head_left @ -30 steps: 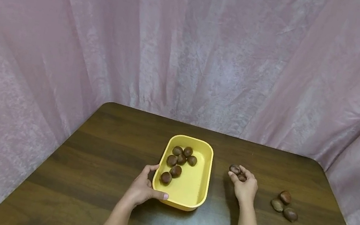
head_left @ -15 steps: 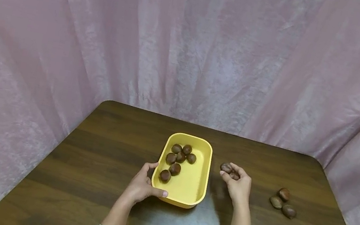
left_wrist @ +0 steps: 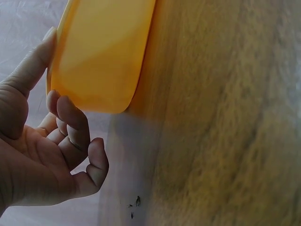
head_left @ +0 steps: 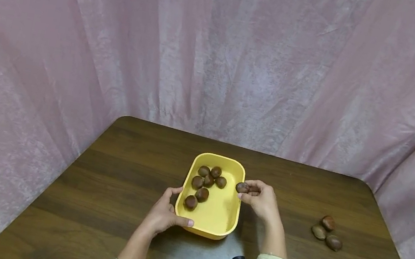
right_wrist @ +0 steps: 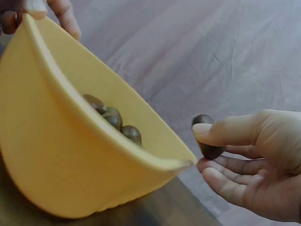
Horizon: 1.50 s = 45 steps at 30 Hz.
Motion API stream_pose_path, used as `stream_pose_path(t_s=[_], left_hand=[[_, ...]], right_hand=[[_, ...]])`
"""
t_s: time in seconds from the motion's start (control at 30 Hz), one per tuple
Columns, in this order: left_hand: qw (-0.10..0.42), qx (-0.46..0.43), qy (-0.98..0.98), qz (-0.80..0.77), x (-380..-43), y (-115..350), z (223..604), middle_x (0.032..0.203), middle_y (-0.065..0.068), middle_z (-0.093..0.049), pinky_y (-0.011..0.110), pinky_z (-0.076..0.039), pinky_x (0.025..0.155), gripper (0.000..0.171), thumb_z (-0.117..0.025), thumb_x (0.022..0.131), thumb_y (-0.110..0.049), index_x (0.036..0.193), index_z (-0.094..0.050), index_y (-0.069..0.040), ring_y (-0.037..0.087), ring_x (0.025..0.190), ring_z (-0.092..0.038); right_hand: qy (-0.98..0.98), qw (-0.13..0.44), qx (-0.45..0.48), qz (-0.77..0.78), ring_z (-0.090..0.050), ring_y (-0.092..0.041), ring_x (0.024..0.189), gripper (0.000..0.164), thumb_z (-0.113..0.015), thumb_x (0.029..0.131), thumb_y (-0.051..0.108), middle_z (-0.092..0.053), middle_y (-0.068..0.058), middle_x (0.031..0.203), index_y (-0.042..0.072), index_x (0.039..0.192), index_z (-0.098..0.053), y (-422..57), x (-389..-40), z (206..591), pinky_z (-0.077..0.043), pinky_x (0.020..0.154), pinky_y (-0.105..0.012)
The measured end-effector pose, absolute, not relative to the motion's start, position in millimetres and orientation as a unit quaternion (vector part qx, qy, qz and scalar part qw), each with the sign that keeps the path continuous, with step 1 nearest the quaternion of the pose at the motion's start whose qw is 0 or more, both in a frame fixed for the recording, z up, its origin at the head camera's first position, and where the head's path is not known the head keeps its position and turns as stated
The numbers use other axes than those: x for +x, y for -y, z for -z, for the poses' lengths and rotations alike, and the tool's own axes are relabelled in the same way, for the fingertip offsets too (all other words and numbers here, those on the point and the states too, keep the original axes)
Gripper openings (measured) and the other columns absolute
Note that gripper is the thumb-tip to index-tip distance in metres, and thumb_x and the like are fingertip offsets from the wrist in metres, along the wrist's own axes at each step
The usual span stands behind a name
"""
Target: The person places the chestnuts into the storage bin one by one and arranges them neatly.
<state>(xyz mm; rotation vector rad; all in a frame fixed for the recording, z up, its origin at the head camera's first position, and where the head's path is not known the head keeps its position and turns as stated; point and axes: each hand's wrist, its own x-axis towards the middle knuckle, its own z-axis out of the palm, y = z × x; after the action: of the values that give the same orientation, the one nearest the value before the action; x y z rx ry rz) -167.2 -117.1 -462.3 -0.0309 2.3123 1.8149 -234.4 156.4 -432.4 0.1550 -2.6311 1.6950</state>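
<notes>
Left hand (head_left: 163, 219) gripping yellow box (head_left: 220, 210) at near left corner, right hand (head_left: 263, 200) pinching one nut (head_left: 241, 187) at right rim, seven nuts (head_left: 202, 195) inside, three nuts (head_left: 327, 223) on table (head_left: 106, 185)

Lower centre: one container (head_left: 219, 212), seven nuts (head_left: 208, 181) inside, one visible held nut (head_left: 242, 187) and two hands (head_left: 164, 218) (head_left: 263, 200) are counted; lower right: three nuts (head_left: 334, 242).

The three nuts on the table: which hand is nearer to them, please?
Right. The right hand is left of the nuts, at the right rim of the yellow container; the left hand, farther left, grips its near left corner.
</notes>
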Motion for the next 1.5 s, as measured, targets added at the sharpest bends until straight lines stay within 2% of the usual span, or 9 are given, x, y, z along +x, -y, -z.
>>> stream_pose_path(t_s=[0.2, 0.4, 0.53, 0.77, 0.9, 0.97, 1.13, 1.27, 1.5], left_hand=[[0.101, -0.011, -0.777, -0.622, -167.9, 115.3, 461.4, 0.078, 0.015, -0.063, 0.032, -0.043, 0.061, 0.1, -0.088, 0.06, -0.011, 0.141, -0.029, -0.009, 0.021, 0.066, -0.061], [0.104, -0.011, -0.776, -0.623, -166.6, 115.3, 460.8, 0.077, 0.015, -0.063, 0.032, -0.043, 0.06, 0.101, -0.087, 0.061, -0.008, 0.142, -0.027, -0.009, 0.02, 0.065, -0.06], [0.104, -0.009, -0.773, -0.625, -161.8, 116.5, 452.6, 0.074, 0.016, -0.062, 0.031, -0.041, 0.058, 0.099, -0.085, 0.063, -0.004, 0.142, -0.026, -0.006, 0.018, 0.062, -0.059], [0.104, -0.002, -0.768, -0.632, -154.8, 113.4, 437.0, 0.075, 0.018, -0.062, 0.034, -0.044, 0.06, 0.095, -0.082, 0.065, 0.001, 0.141, -0.026, 0.0, 0.02, 0.063, -0.061], [0.098, -0.002, -0.773, -0.627, -161.8, 114.8, 455.2, 0.075, 0.017, -0.062, 0.033, -0.042, 0.056, 0.099, -0.085, 0.063, -0.002, 0.142, -0.026, -0.005, 0.019, 0.062, -0.06], [0.1, -0.006, -0.776, -0.623, -159.3, 114.0, 449.0, 0.075, 0.016, -0.062, 0.032, -0.04, 0.056, 0.097, -0.085, 0.063, -0.003, 0.142, -0.027, -0.004, 0.018, 0.062, -0.059], [0.108, -0.008, -0.772, -0.627, -157.0, 114.0, 443.3, 0.073, 0.017, -0.062, 0.031, -0.04, 0.056, 0.096, -0.083, 0.064, 0.0, 0.141, -0.027, -0.003, 0.018, 0.061, -0.058], [0.107, -0.008, -0.77, -0.629, -164.8, 117.1, 463.5, 0.072, 0.015, -0.062, 0.031, -0.038, 0.054, 0.1, -0.086, 0.062, -0.005, 0.143, -0.026, -0.008, 0.018, 0.06, -0.059], [0.103, -0.008, -0.772, -0.627, -163.9, 119.0, 462.4, 0.07, 0.014, -0.062, 0.031, -0.038, 0.053, 0.101, -0.086, 0.062, -0.006, 0.142, -0.026, -0.009, 0.019, 0.059, -0.059]], right_hand=[[0.853, -0.034, 0.131, -0.505, -0.06, -0.023, 0.076, 0.034, -0.077, 0.072, 0.001, -0.065, -0.012, 0.087, -0.006, 0.103, -0.064, -153.4, -248.8, 423.1, -0.048, 0.066, -0.031], [0.869, -0.08, 0.18, -0.455, -0.061, -0.019, 0.076, 0.035, -0.079, 0.072, 0.004, -0.067, -0.007, 0.085, -0.003, 0.103, -0.067, -139.0, -262.2, 417.5, -0.049, 0.068, -0.033], [0.872, -0.104, 0.194, -0.438, -0.06, -0.018, 0.076, 0.033, -0.079, 0.07, 0.002, -0.067, -0.007, 0.082, -0.002, 0.101, -0.068, -122.8, -269.3, 418.9, -0.048, 0.068, -0.033], [0.872, -0.134, 0.185, -0.434, -0.058, -0.018, 0.078, 0.033, -0.079, 0.069, -0.002, -0.065, -0.006, 0.084, -0.002, 0.1, -0.068, -102.7, -280.9, 432.1, -0.047, 0.07, -0.032], [0.881, -0.146, 0.19, -0.408, -0.057, -0.016, 0.075, 0.03, -0.079, 0.068, -0.001, -0.064, -0.003, 0.079, 0.001, 0.096, -0.068, -96.0, -287.9, 440.7, -0.045, 0.069, -0.03], [0.888, -0.149, 0.184, -0.394, -0.055, -0.015, 0.073, 0.029, -0.08, 0.067, -0.001, -0.063, -0.001, 0.077, 0.003, 0.092, -0.068, -93.1, -289.4, 442.7, -0.045, 0.069, -0.029], [0.896, -0.171, 0.158, -0.379, -0.054, -0.015, 0.064, 0.027, -0.078, 0.064, -0.005, -0.059, -0.003, 0.073, 0.001, 0.087, -0.064, -87.2, -289.6, 445.2, -0.047, 0.06, -0.028], [0.901, -0.174, 0.136, -0.373, -0.052, -0.014, 0.059, 0.027, -0.079, 0.063, -0.007, -0.055, -0.004, 0.071, -0.001, 0.081, -0.06, -83.9, -289.9, 448.6, -0.048, 0.055, -0.026], [0.896, -0.169, 0.097, -0.398, -0.056, -0.016, 0.055, 0.033, -0.079, 0.061, -0.011, -0.054, -0.008, 0.074, -0.002, 0.081, -0.055, -78.4, -290.2, 452.5, -0.051, 0.055, -0.031]])
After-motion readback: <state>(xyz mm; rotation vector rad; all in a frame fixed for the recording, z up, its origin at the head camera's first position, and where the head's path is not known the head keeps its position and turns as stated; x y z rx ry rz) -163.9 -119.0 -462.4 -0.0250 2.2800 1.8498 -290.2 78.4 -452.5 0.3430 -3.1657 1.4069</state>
